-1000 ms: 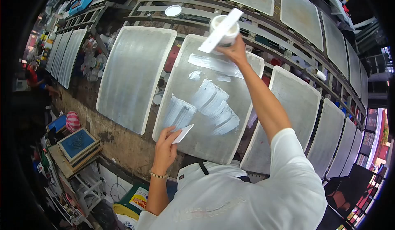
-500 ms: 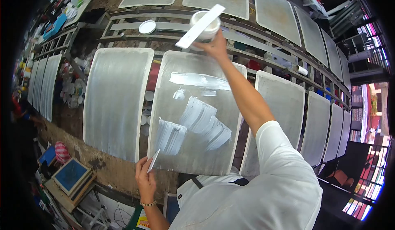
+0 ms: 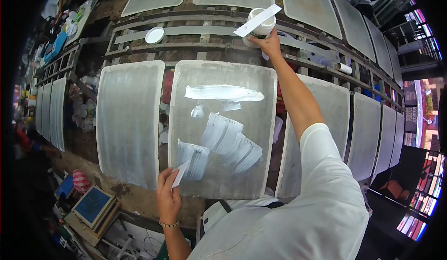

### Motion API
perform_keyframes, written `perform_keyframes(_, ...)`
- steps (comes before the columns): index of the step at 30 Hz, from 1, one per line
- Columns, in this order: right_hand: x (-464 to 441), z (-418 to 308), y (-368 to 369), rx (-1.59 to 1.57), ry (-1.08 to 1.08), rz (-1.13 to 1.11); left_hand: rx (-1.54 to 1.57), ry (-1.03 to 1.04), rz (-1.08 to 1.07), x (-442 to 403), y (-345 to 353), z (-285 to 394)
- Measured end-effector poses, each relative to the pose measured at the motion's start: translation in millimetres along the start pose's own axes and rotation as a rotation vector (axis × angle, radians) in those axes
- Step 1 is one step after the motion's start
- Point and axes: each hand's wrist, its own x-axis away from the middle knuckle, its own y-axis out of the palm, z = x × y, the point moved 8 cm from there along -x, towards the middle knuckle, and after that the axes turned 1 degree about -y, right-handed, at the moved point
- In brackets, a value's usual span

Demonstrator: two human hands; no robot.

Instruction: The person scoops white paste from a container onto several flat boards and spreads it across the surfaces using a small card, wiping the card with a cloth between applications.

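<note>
A grey panel with a pale rim lies in front of me, marked with a long white paste streak near its far edge and broad ribbed white patches lower down. My left hand pinches a small white spreader card over the panel's near left corner, beside a patch. Past the panel's far right corner, my right hand grips a white tub. A long white strip lies across the tub's open top.
More grey panels stand in rows left, right and behind. Wooden rails cross beyond the panel, with a white lid on them. Framed blue screens are stacked at the lower left. A person's arm shows far left.
My right hand, with the tub and strip, has moved right from above the panel's far edge to over the rails. My left hand still holds the card, now turned more upright. The view has shifted.
</note>
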Motion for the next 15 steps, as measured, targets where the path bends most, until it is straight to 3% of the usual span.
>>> perform_keyframes(4, -2, 3, 4, -0.02, -0.001, -0.049, -0.015, 0.071, -0.015, -31, 14, 20)
perform_keyframes(7, -8, 11, -1, -0.066, -0.034, -0.088, -0.101, 0.236, -0.028, -76, 27, 28)
perform_keyframes(9, -9, 4, -9, 0.207, -0.085, -0.129, -0.18, 0.37, 0.005, -121, 40, 36)
perform_keyframes(11, 5, 5, -31, 0.325, 0.057, -0.056, -0.257, 0.556, 0.042, -172, 57, 54)
perform_keyframes(13, 34, 5, -56, 0.147, 0.193, 0.019, -0.369, 0.601, -0.045, -224, 85, 58)
perform_keyframes(15, 74, 2, -74, 0.046, 0.142, 0.034, -0.437, 0.732, 0.07, -256, 101, 77)
